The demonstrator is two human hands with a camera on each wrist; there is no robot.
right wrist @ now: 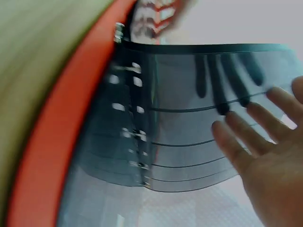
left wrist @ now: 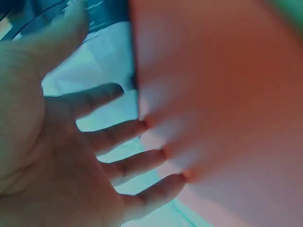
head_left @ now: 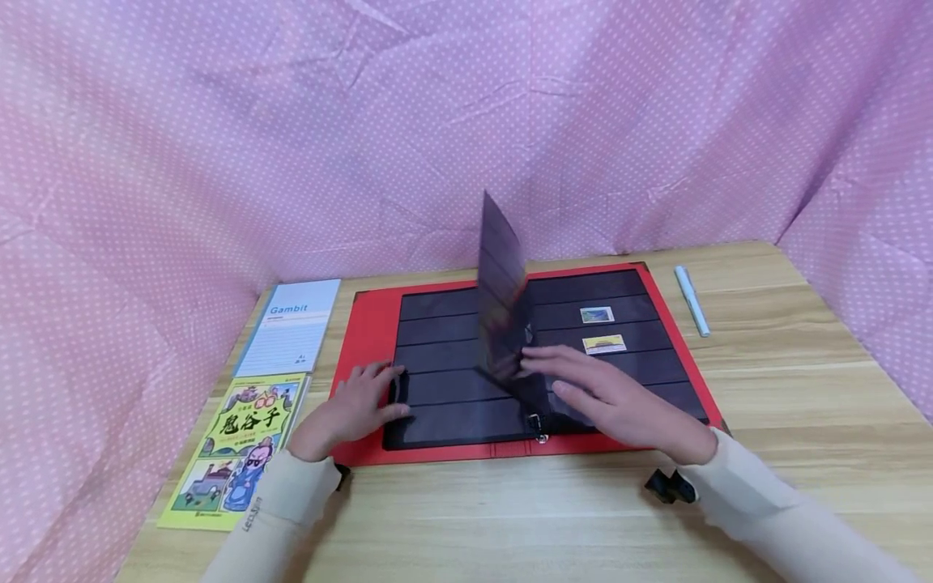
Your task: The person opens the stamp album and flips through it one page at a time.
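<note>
A red stamp album (head_left: 372, 324) with black strip-pocket pages lies spread on the table. One black page (head_left: 501, 283) stands nearly upright at the ring binding, slightly blurred. My right hand (head_left: 619, 397) has its extended fingers beside this page's lower part; in the right wrist view the fingers (right wrist: 255, 137) lie close to the page (right wrist: 184, 127), which reflects them. My left hand (head_left: 357, 405) rests at the album's left edge, its fingers (left wrist: 128, 132) spread and fairly straight. Two small stamps, one bluish (head_left: 598, 315) and one yellow (head_left: 604, 344), sit in the right-hand page.
Left of the album are a light blue notebook (head_left: 287, 328) marked Gambit and, nearer me, a yellow-green comic-style book (head_left: 233, 453). A pale blue pen (head_left: 691, 301) lies to the right on the wooden table (head_left: 510, 518). Pink dotted cloth (head_left: 437, 138) hangs behind.
</note>
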